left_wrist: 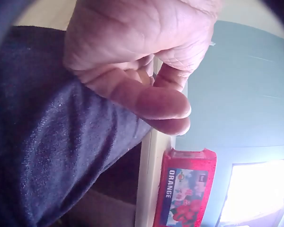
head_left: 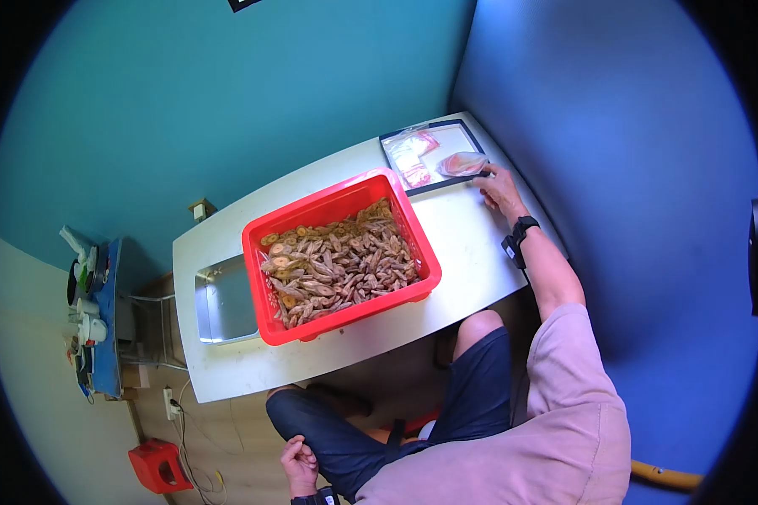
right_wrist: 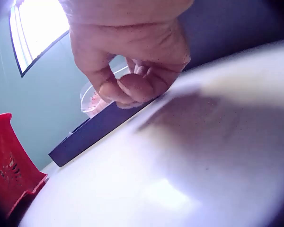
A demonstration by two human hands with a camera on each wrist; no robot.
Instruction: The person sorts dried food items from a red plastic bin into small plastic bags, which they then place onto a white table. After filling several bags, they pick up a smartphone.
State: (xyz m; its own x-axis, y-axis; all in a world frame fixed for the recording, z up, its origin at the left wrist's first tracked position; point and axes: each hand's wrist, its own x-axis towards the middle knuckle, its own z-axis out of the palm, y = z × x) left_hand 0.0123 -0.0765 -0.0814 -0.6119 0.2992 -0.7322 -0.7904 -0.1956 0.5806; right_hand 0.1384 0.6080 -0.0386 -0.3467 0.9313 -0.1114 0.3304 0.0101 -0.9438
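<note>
My right hand [head_left: 504,192] is at the near right corner of a dark-rimmed tray [head_left: 436,184]. Its thumb and curled fingers pinch the end of a clear plastic bag [head_left: 463,164] with pinkish contents. Seen from the right wrist, the bag [right_wrist: 93,103] shows behind the fingers, just over the dark rim. Another clear bag [head_left: 411,156] with white and red packets lies in the tray's left part. My left hand [head_left: 299,459] is over my left thigh, fingers loosely curled and holding nothing; the left wrist view shows the thumb against the fingers.
A red plastic basket [head_left: 345,326] full of brown, pointed, dried-looking pieces [head_left: 345,269] stands mid-table. Left of it lies a shallow metal tray [head_left: 227,303]. A blue wall [head_left: 615,168] runs close along the white table's [head_left: 472,252] right side. A red stool [head_left: 158,465] is on the floor.
</note>
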